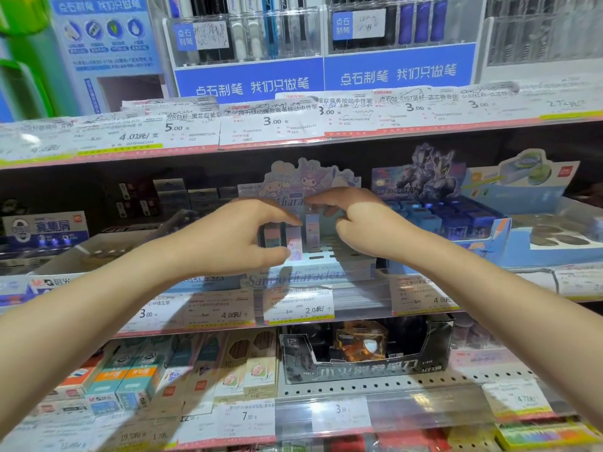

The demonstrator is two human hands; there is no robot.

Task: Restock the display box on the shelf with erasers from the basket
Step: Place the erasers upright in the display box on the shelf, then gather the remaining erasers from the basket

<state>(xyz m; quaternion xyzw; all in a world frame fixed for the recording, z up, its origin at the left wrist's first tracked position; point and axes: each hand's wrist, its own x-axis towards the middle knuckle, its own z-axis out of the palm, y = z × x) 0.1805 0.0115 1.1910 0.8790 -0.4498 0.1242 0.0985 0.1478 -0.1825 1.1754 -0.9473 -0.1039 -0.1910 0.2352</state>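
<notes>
The display box (321, 267) is set at the front edge of the middle shelf (359, 308), wedged between a blue cardboard box of dark blue items (456, 220) on its right and a grey tray (98, 252) on its left; little open room is left at either side, and the upper shelf edge (293, 132) hangs close above its cartoon-printed header card (310, 177); inside, several slotted cells at the right (329, 249) are seen unfilled; three erasers (293, 238) stand upright in the left cells, pastel pink and lilac, block-shaped, in glossy wrappers.

The left hand (235, 236) is curled round the upright erasers, thumb beneath and fingers over their tops; the right hand (362, 223) is held just beside it, fingers bent and close together over the back row; whether anything is pinched by it cannot be told.

On the box front, pale script reading "characters" can be made out; price tags (298, 308) below show "2.0", "4.00" and "3.00"; blue pen displays (323, 76) above bear white Chinese characters; a black carton (365, 353) sits on the perforated lower shelf.
</notes>
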